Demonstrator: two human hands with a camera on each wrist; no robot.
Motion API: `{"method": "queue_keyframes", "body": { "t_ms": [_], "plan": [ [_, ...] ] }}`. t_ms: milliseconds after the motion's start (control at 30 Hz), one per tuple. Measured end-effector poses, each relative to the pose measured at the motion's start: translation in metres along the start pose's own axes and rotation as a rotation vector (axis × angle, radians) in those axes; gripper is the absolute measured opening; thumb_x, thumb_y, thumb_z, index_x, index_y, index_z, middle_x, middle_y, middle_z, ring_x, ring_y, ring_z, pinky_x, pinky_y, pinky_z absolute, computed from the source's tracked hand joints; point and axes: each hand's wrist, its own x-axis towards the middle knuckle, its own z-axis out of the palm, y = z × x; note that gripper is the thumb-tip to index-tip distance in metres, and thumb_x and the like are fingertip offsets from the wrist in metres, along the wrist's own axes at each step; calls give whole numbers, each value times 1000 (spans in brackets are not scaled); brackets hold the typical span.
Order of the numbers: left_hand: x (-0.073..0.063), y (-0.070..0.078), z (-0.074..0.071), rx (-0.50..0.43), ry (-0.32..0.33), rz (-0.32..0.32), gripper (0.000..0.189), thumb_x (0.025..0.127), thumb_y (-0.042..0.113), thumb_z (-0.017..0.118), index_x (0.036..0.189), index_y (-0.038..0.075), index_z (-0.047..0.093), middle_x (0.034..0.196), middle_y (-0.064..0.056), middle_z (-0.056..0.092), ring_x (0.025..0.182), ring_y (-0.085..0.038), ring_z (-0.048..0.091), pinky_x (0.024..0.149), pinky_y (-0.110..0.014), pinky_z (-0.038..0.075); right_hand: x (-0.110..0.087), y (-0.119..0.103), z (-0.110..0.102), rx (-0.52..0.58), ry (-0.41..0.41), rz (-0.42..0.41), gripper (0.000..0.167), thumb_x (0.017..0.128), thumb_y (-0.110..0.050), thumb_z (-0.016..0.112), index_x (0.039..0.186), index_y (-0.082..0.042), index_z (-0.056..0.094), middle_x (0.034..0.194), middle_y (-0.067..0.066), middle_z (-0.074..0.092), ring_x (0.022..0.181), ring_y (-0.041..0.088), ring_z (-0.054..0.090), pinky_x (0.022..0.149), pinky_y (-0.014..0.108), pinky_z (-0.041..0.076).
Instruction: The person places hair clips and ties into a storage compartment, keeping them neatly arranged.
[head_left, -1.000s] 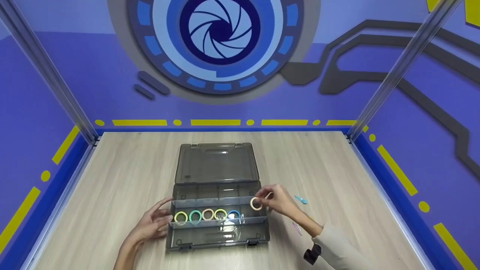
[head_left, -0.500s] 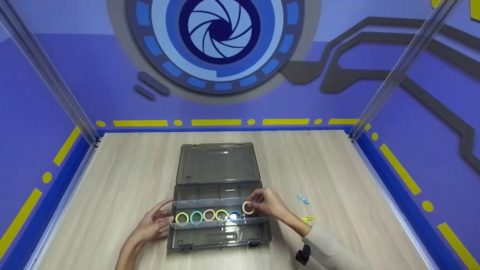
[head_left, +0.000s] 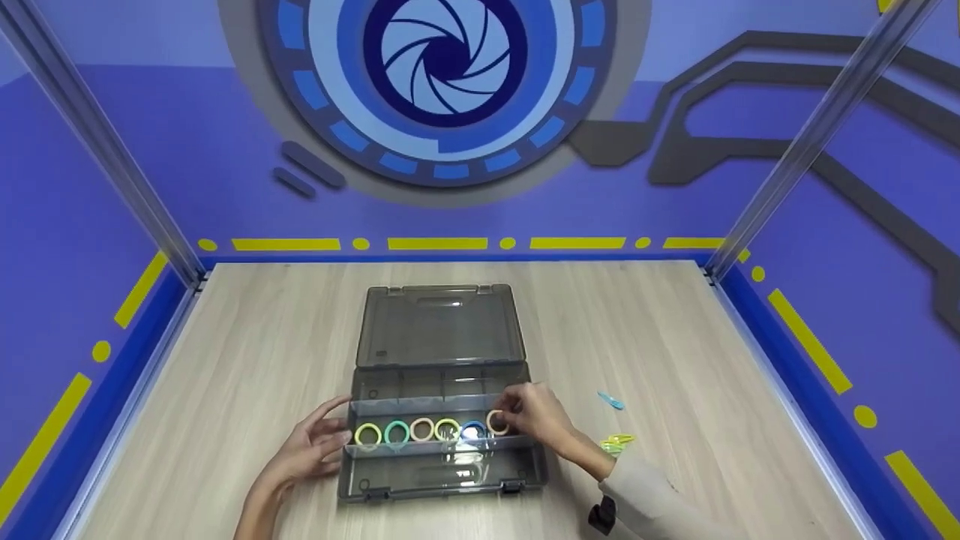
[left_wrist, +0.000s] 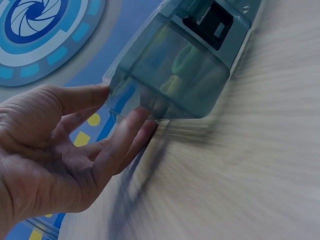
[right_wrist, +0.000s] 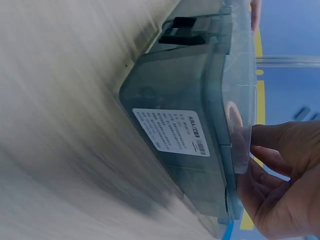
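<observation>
I can see the right hand [head_left: 538, 414] pinching a peach ring [head_left: 490, 422] in the middle compartment of the organizer box [head_left: 420, 475]; the left hand [head_left: 309, 445], spread loosely, touches its left end.

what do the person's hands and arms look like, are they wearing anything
The left hand and right hand wear no gloves. The right arm has a plain, pale beige long sleeve, with a small black item beside its cuff, too small to identify. No sleeve shows on the visible left forearm.
</observation>
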Motion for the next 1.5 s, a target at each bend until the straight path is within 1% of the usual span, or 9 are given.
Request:
{"method": "queue_keyframes", "body": {
  "t_ms": [133,267,500,700,900,1033,1233,1367,1500],
  "plan": [
    [0,2,1,1,-7,10,73,99,20,68,160,12,30,140,-27,49,104,-19,63,76,-35,59,-2,-2,0,-54,0,16,7,82,-7,84,83,-7,77,74,3,75,65,8,66,58,22,52],
    [1,3,1,7,-23,30,73,99,20,68,160,10,28,140,-30,48,103,-19,64,75,-35,59,-5,-3,1,-100,3,40,7,81,-9,84,81,-11,77,72,0,74,63,7,66,56,22,51],
    [1,1,3,17,2,14,72,100,20,67,160,11,29,141,-33,49,105,-20,65,78,-38,61,-5,-2,3,-168,16,24,7,81,-9,85,81,-12,78,72,-1,74,63,8,67,55,26,52],
    [2,2,3,21,-8,34,72,100,20,66,160,11,28,141,-32,50,107,-23,65,78,-39,60,-3,-4,-5,-75,8,6,7,81,-3,83,86,-6,78,78,6,77,67,13,71,59,26,56],
    [1,2,3,16,17,17,71,99,20,68,160,12,31,142,-30,49,110,-25,63,80,-39,60,-2,0,-29,-13,39,16,8,85,0,79,91,-5,78,86,6,78,72,17,73,63,25,58],
    [0,1,3,8,34,5,71,98,21,69,159,14,33,143,-29,48,110,-25,63,79,-38,59,-4,15,-48,16,105,58,9,85,-2,79,93,-7,78,89,5,77,73,18,73,66,26,58],
    [0,1,1,4,-5,32,72,100,20,67,160,11,28,141,-31,49,103,-21,66,77,-35,59,-17,56,-74,20,196,67,13,85,-3,80,98,-5,78,92,9,77,75,23,74,68,30,60],
    [-1,2,2,1,-6,18,72,100,19,66,160,10,28,142,-31,47,105,-21,64,79,-38,60,-29,86,-86,21,213,41,17,84,1,79,101,0,77,92,14,77,76,26,74,68,32,61],
    [-1,1,2,3,14,-7,71,100,18,66,160,11,29,142,-30,46,107,-24,61,80,-41,60,-42,112,-95,26,185,51,17,85,4,78,102,1,76,95,16,76,78,30,74,69,34,61]
  ]
}}
